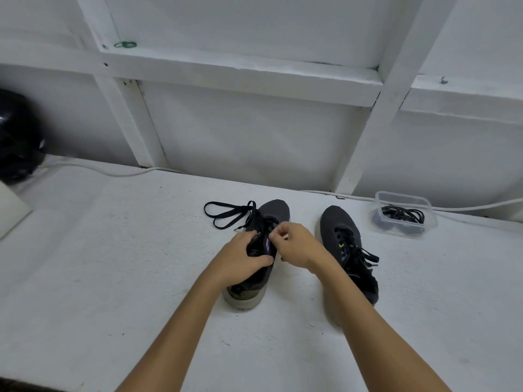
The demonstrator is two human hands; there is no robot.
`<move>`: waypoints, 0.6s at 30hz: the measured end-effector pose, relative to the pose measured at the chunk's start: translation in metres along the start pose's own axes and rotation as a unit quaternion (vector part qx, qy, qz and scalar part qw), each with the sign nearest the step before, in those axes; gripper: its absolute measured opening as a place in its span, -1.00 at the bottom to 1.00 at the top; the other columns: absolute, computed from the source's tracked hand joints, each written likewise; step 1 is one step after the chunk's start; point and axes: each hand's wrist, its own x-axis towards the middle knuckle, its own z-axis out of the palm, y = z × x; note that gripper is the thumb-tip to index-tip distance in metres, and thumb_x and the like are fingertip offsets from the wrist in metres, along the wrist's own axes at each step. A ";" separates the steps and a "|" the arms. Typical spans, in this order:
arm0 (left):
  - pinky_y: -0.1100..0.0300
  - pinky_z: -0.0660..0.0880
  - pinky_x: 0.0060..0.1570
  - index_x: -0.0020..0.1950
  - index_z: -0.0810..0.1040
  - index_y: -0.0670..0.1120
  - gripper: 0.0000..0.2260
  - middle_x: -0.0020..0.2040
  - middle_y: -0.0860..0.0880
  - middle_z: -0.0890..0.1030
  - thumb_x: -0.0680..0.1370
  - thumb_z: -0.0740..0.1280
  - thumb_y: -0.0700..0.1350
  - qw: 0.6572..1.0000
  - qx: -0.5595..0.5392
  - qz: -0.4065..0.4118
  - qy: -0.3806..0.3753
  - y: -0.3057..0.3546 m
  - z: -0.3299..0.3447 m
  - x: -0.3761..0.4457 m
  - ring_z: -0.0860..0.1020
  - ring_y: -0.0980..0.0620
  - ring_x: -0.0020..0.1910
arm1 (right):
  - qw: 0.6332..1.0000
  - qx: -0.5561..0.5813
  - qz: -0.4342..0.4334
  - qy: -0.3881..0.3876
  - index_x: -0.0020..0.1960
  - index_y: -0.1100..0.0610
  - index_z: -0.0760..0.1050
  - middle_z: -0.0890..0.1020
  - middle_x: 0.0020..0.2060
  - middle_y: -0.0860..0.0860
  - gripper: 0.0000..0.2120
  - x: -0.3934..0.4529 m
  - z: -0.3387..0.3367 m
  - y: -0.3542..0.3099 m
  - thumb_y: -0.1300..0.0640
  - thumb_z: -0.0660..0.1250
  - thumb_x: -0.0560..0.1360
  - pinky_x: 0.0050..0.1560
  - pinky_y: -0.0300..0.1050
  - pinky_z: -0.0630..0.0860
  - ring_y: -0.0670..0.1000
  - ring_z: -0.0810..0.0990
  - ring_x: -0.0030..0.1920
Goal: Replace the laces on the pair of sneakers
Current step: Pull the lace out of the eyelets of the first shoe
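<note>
1. Two dark sneakers stand side by side on the white counter [113,264], toes toward its far edge by the wall. The left sneaker [276,212] is the one being worked on; the right sneaker [336,222] stands apart from it, its lace threaded with loose ends.

2. The left hand [240,257] grips the left sneaker around the tongue and collar, thumb curled over the opening, steadying it.

3. The right hand [294,244] has its fingertips drawn together in a narrow pinch over the eyelets. It seems to pinch a bit of lace there, though what lies between the fingers is too small to tell for sure.

4. A black lace [226,215] trails from the left sneaker's front eyelets and lies in long loops on the counter, just left of the toe (so a good part of it is already free of the shoe).

5. Judged from this, the step in hand looks like unlacing the left sneaker, row by row, though it could also be threading.

6. A clear plastic tub [403,215] near the far right of the counter holds a bundle of black laces [402,215], probably the replacements.

7. The next move calls for working the lace out of the remaining eyelets while the left hand keeps the shoe from sliding; the right sneaker is not yet started.
</note>
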 end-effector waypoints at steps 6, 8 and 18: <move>0.20 0.34 0.14 0.44 0.38 0.10 -0.52 0.26 0.16 0.38 0.55 0.40 0.05 1.000 -0.011 0.011 0.008 0.003 0.001 -0.002 0.40 0.14 0.21 | 0.997 0.075 0.013 0.032 0.05 0.12 0.51 0.63 -0.07 0.03 -0.85 -0.001 0.004 -0.001 0.06 0.22 0.66 -0.09 0.05 0.70 0.03 0.64 -0.11; 0.18 0.35 0.21 0.52 0.31 0.08 -0.43 0.37 0.12 0.38 0.54 0.40 0.07 1.000 -0.011 0.008 0.011 0.002 0.001 -0.004 0.39 0.12 0.27 | 0.987 0.150 0.032 0.038 0.04 0.12 0.60 0.67 -0.05 0.03 -0.85 -0.003 0.006 0.005 0.06 0.31 0.62 -0.11 -0.01 0.71 0.04 0.67 -0.03; 0.15 0.36 0.29 0.56 0.27 0.06 -0.36 0.45 0.10 0.38 0.53 0.41 0.09 1.000 -0.017 0.005 0.005 0.000 -0.001 -0.003 0.38 0.08 0.40 | 0.987 0.151 0.032 0.043 0.06 0.12 0.50 0.64 -0.04 0.05 -0.85 0.005 -0.006 -0.004 0.09 0.19 0.66 -0.08 0.03 0.71 0.04 0.69 0.01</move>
